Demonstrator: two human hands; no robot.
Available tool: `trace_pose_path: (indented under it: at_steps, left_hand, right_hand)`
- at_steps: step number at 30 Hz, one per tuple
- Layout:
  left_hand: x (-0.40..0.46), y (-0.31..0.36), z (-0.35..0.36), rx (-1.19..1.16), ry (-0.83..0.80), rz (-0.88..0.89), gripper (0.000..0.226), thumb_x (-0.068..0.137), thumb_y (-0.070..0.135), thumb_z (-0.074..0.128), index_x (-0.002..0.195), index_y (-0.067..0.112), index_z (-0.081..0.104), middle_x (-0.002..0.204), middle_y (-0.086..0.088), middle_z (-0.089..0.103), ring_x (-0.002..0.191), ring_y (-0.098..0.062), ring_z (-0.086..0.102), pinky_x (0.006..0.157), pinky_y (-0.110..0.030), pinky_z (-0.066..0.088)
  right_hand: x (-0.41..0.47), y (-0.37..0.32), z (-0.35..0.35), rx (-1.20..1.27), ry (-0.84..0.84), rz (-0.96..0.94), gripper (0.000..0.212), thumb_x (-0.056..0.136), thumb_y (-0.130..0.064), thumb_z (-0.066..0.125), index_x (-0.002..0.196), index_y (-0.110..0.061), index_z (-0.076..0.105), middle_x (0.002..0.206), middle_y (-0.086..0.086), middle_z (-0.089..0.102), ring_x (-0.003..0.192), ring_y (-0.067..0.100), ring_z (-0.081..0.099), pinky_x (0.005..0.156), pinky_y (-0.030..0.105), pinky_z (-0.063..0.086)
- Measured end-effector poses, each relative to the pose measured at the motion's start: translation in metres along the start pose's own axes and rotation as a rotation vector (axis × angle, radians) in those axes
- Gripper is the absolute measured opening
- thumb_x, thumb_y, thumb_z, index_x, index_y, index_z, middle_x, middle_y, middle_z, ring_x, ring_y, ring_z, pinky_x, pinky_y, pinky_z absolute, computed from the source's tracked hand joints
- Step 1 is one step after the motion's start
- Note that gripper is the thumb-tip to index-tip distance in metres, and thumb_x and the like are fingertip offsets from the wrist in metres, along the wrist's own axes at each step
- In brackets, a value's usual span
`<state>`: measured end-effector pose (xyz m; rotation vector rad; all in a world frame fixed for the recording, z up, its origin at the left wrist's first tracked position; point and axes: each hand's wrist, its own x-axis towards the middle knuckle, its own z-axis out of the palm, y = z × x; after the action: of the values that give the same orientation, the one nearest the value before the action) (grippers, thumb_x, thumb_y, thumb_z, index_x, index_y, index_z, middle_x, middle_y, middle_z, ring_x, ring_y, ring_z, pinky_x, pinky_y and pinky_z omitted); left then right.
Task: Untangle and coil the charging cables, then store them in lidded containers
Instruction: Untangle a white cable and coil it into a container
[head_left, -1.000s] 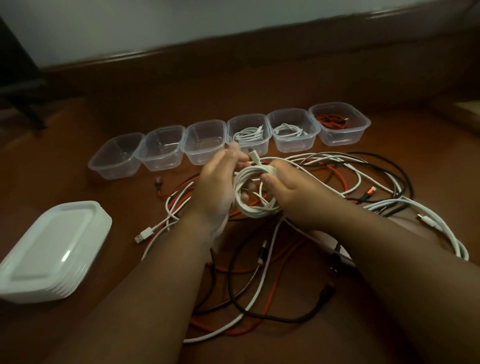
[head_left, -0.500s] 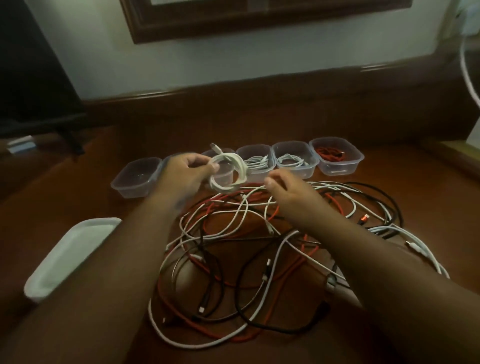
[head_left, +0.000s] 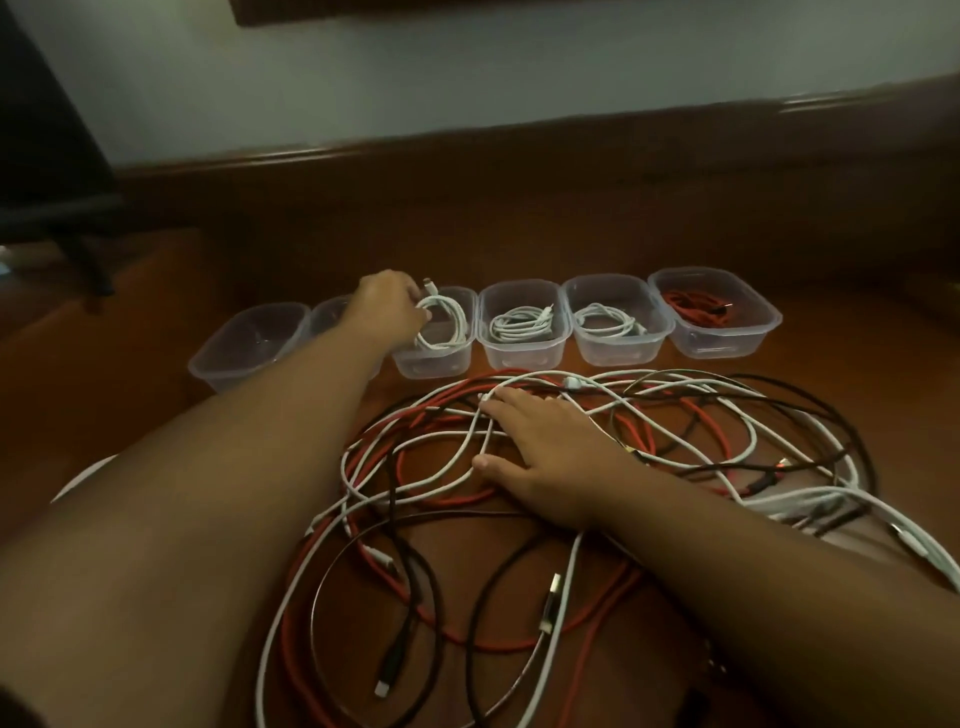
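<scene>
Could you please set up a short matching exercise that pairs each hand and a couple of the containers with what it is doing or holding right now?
Things:
1. left hand
2. right hand
3. rightmost container
4. leftmost container

States:
A. holds a coiled red cable
B. lies flat on the tangled cables
C. holds no cable
D. lowers a white coil into a container

Pairs: 1-D, 2-B, 3-A, 4-C

My brown wooden floor carries a row of clear tubs, a tangle of white, red and black cables nearer me, and white lids at my left.
</scene>
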<state>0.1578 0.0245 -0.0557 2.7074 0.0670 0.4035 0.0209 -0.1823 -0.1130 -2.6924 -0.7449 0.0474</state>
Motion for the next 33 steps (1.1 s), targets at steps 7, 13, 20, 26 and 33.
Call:
trace_pose_path:
  at_steps: [7, 13, 20, 26, 33]
  left_hand:
    - [0.018, 0.005, 0.006, 0.165, -0.084, 0.006, 0.022, 0.097, 0.028, 0.061, 0.106, 0.01, 0.069, 0.089, -0.007, 0.067, 0.077, -0.021, 0.064, 0.06, -0.031, 0.046]
    - [0.001, 0.001, -0.008, 0.232, -0.039, 0.023, 0.03, 0.1, 0.033, 0.053, 0.107, 0.008, 0.067, 0.093, -0.013, 0.068, 0.086, -0.031, 0.068, 0.071, -0.038, 0.055]
    - [-0.064, 0.005, -0.036, 0.023, -0.083, 0.137, 0.021, 0.099, 0.026, 0.05, 0.1, 0.021, 0.07, 0.093, 0.002, 0.067, 0.074, -0.014, 0.059, 0.061, -0.029, 0.044]
    - [-0.15, 0.016, -0.035, 0.221, -0.517, 0.331, 0.029, 0.093, 0.047, 0.059, 0.085, 0.022, 0.072, 0.083, 0.005, 0.068, 0.078, -0.015, 0.062, 0.073, -0.035, 0.053]
    - [-0.201, 0.006, -0.044, 0.379, -0.28, 0.452, 0.027, 0.094, 0.042, 0.061, 0.104, 0.019, 0.07, 0.112, -0.002, 0.058, 0.102, -0.021, 0.056, 0.084, -0.036, 0.05]
  right_hand:
    - [0.002, 0.003, 0.001, 0.013, -0.002, 0.007, 0.07, 0.097, -0.062, 0.039, 0.156, -0.034, 0.017, 0.165, -0.008, 0.011, 0.151, 0.011, 0.008, 0.12, 0.035, 0.003]
    - [0.002, 0.001, -0.002, 0.012, -0.014, 0.018, 0.068, 0.097, -0.06, 0.04, 0.156, -0.034, 0.018, 0.165, -0.008, 0.012, 0.15, 0.012, 0.01, 0.12, 0.035, 0.005]
    - [0.003, -0.001, 0.0, -0.036, 0.039, 0.018, 0.061, 0.1, -0.048, 0.043, 0.155, -0.027, 0.027, 0.163, -0.003, 0.022, 0.149, 0.015, 0.019, 0.119, 0.035, 0.012]
    - [-0.002, -0.013, 0.002, -0.126, 0.046, 0.041, 0.057, 0.099, -0.038, 0.044, 0.153, -0.029, 0.029, 0.153, 0.003, 0.037, 0.139, 0.024, 0.036, 0.113, 0.048, 0.031]
    - [-0.019, -0.053, -0.028, -0.452, -0.124, 0.102, 0.049, 0.095, -0.034, 0.052, 0.143, -0.029, 0.04, 0.146, 0.007, 0.047, 0.135, 0.03, 0.043, 0.111, 0.058, 0.028]
